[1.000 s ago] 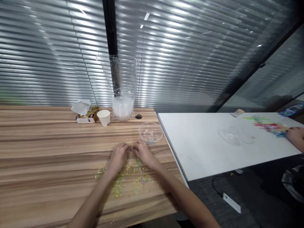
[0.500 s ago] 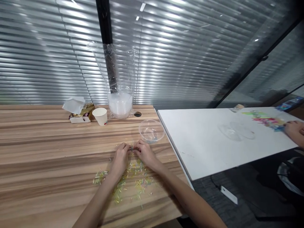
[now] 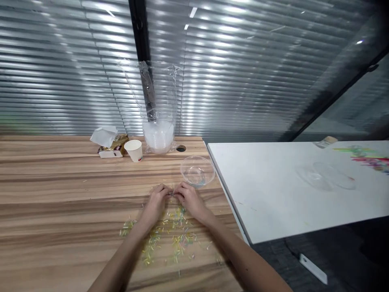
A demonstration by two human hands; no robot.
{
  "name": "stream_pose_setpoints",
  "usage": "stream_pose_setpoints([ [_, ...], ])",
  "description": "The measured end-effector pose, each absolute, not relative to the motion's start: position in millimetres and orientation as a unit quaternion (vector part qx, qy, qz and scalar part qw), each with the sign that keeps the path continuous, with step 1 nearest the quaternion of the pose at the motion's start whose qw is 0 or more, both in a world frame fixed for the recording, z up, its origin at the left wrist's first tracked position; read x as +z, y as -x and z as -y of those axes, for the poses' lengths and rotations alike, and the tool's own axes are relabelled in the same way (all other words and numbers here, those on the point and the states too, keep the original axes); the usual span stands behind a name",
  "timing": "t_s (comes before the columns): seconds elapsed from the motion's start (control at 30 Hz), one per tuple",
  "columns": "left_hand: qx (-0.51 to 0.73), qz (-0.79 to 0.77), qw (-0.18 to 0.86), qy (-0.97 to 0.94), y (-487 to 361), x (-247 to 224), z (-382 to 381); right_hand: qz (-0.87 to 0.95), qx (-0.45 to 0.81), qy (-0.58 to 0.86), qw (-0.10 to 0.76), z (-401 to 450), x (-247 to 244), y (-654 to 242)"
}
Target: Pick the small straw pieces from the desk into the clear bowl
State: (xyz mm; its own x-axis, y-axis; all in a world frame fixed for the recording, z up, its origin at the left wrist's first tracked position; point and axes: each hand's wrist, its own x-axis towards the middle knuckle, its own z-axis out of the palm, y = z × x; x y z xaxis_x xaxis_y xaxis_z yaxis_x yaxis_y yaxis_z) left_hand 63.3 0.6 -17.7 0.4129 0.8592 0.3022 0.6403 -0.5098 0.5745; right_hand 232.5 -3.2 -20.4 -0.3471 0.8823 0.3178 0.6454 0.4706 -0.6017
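Observation:
My left hand [image 3: 157, 199] and my right hand [image 3: 190, 199] meet over the wooden table, fingertips almost touching. Both are closed in a pinch around something tiny and greyish between them, too small to name. Below and between my forearms lie scattered short translucent bits [image 3: 180, 240], mostly yellow and green with some pink and blue. A clear round plastic bowl [image 3: 183, 173] stands just beyond my right hand, with a little bluish material at its bottom.
Along the back of the wooden table [image 3: 60, 231] are an opened tissue pack [image 3: 112, 147], a paper cup [image 3: 134, 151] and bagged plastic bowls [image 3: 159, 137]. To the right, a white table [image 3: 264, 190] bears clear lids [image 3: 325, 176], a small jar [image 3: 326, 142] and coloured strips [image 3: 369, 156].
The view has turned slightly right, so most things sit a little differently. A co-worker's hand at the far right has left the view. My hands keep their pinch at the same spot.

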Motion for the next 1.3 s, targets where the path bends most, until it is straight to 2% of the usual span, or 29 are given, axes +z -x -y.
stream_pose_setpoints([
  [0.53, 0.296, -0.433, 0.197, -0.828, -59.5, -21.9, -4.3, 0.806, 0.201, 0.459, 0.316, 1.8, -17.6, -230.1],
  [0.73, 0.292, -0.44, 0.205, -0.824, -58.5, -19.0, -2.9, 0.815, 0.2, 0.453, 0.301, 2.7, -12.0, -231.5],
  [0.97, 0.266, -0.479, 0.263, -0.794, -48.6, -11.4, -2.9, 0.832, 0.224, 0.428, 0.272, 6.8, -1.9, -234.2],
  [1.3, 0.261, -0.47, 0.263, -0.801, -49.8, -5.4, -1.6, 0.832, 0.221, 0.443, 0.249, 6.4, 2.1, -236.2],
])
